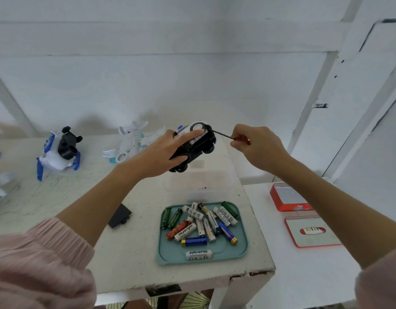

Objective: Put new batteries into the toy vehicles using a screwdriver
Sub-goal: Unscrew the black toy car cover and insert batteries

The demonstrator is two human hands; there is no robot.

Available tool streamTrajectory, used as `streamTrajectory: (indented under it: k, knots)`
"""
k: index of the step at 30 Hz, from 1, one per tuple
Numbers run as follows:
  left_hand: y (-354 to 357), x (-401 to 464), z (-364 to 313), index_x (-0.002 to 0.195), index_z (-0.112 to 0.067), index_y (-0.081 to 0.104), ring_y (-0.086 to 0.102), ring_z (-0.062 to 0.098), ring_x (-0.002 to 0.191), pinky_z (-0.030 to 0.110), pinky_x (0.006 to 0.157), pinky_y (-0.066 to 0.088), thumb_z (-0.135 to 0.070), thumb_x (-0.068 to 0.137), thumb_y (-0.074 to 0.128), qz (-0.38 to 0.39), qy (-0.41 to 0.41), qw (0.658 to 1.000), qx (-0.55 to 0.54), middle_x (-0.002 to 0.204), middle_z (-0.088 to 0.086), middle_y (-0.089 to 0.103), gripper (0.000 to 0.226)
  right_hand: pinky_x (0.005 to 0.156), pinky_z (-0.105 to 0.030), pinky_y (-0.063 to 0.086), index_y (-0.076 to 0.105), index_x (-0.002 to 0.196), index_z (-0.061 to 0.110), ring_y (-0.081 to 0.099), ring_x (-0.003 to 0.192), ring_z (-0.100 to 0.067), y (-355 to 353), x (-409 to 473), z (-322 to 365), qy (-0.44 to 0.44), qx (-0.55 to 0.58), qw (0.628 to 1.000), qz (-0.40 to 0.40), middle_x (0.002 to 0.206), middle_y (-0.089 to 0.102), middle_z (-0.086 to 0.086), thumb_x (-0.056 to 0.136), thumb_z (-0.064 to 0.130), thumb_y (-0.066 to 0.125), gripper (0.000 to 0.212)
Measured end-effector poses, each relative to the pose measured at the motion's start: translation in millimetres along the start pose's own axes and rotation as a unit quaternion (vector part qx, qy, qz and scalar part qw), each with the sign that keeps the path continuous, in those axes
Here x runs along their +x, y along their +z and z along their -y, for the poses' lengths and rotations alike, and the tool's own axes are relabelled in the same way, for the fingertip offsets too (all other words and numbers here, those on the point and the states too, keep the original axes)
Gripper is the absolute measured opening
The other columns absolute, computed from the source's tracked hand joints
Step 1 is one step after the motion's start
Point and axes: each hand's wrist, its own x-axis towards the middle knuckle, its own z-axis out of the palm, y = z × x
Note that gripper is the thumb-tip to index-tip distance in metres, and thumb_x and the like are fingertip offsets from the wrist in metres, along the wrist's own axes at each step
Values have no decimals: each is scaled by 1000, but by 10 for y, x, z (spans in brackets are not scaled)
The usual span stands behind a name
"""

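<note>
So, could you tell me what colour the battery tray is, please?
Teal tray, clearest in the head view.

"Heybright" is printed in black on a white battery (185, 232) lying among the loose cells in the teal tray (241, 253). The same word, upside down from the wearer's side, stands on a second white battery (198, 255) lying alone near the tray's near edge. Small marks on other batteries and print on the toy car (193, 144) are too blurred to read.

Both arms reach forward in pink sleeves; the left hand (161, 155) grips with fingers (193, 133) extended, the right hand (257, 148) pinches tightly.
</note>
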Motion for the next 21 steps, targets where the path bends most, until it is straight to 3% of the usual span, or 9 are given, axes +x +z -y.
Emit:
streamTrajectory:
  k: [10, 16, 21]
  knots:
    - [34, 56, 21, 134, -57, 6, 43, 22, 89, 27, 81, 34, -23, 98, 49, 26, 15, 999, 21, 112, 7, 37, 65, 59, -27, 34, 55, 85, 15, 42, 58, -9, -8, -24, -106, 3, 8, 1000, 25, 65, 52, 8, 89, 21, 55, 8]
    - [105, 63, 11, 134, -55, 5, 44, 25, 88, 26, 77, 31, -21, 98, 49, 27, 3, 1000, 8, 111, 11, 39, 66, 58, -25, 34, 55, 84, 18, 45, 61, -15, -57, -101, -157, 7, -20, 998, 56, 67, 55, 4, 91, 23, 54, 8]
    - [80, 80, 48, 136, -55, 6, 46, 27, 86, 30, 80, 37, -22, 97, 49, 14, -6, 1000, -1, 109, 13, 41, 66, 59, -26, 31, 54, 86, 22, 47, 68, -17, -15, -198, -237, 24, -71, 992, 99, 62, 46, 14, 91, 27, 53, 8]
